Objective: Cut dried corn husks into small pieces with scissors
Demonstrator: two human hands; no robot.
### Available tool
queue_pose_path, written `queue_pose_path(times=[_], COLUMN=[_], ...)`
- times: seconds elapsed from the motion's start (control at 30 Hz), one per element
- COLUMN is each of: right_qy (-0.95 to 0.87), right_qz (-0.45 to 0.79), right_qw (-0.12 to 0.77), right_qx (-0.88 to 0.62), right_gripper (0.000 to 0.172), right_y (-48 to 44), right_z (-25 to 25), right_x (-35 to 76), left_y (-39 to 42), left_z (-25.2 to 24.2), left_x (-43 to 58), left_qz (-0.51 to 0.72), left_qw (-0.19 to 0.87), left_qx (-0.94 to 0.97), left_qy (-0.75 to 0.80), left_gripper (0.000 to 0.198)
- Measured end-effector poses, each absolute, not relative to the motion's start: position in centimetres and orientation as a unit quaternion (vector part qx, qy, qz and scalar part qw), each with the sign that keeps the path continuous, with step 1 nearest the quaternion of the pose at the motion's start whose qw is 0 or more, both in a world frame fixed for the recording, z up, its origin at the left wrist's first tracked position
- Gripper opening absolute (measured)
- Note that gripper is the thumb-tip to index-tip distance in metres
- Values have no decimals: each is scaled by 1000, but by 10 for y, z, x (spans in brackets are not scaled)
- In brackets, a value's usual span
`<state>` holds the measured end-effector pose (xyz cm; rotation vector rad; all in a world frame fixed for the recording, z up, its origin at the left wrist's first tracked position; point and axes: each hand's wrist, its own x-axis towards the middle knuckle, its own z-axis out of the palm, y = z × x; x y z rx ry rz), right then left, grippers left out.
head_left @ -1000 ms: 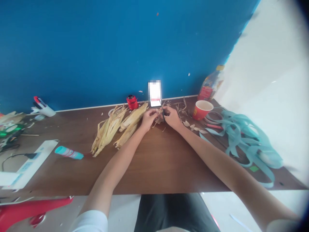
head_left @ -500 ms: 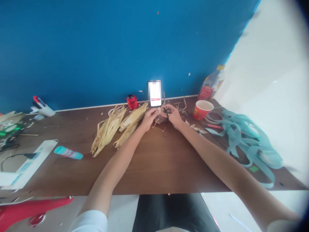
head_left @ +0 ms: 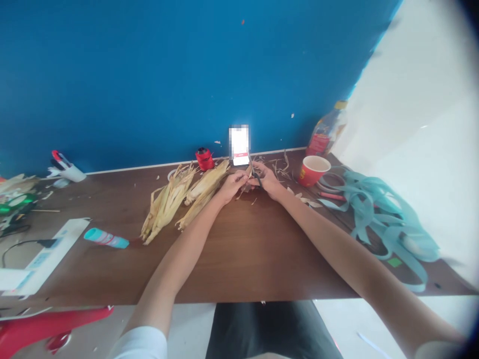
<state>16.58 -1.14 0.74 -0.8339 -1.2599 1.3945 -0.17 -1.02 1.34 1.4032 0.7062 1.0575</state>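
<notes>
Dried corn husk (head_left: 246, 180), a small torn piece, is pinched between the thumb and fingers of the left hand (head_left: 232, 184) near the middle of the table's (head_left: 254, 249) far edge. The right hand (head_left: 268, 182) is closed around black-handled scissors (head_left: 255, 174), their blades tilted up toward the wall and right beside the husk; whether they touch it is hard to tell. Just left of the hands lie bundled corn husks (head_left: 167, 204). Along the far edge stand a red spool (head_left: 205, 159), a phone (head_left: 238, 144) with a blurred screen and a red paper cup (head_left: 313, 170). Pale blue paper strips (head_left: 385, 219) heap at the right end, and a teal tube (head_left: 107, 238) lies toward the near left.
</notes>
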Motion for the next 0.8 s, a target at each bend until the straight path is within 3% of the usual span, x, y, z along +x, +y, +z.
queue_pose_path(times=[0.17,0.4,0.8], right_qy=[-523,-534,-519], right_qz=[578,496,434], right_qw=[520,571,601], right_qx=[-348,-379,-426], right_gripper=[95,87,72], right_y=[-11,-10,-10], right_z=[5,2,4], right_x=[166,160,162], left_y=[-12,-4,-6], left_z=[14,7,9], left_x=[-2,-1,1], left_qz=[450,517,489], left_qw=[605,593,537], left_qx=[585,521,578], left_qy=[300,330,373], left_gripper=[41,38,28])
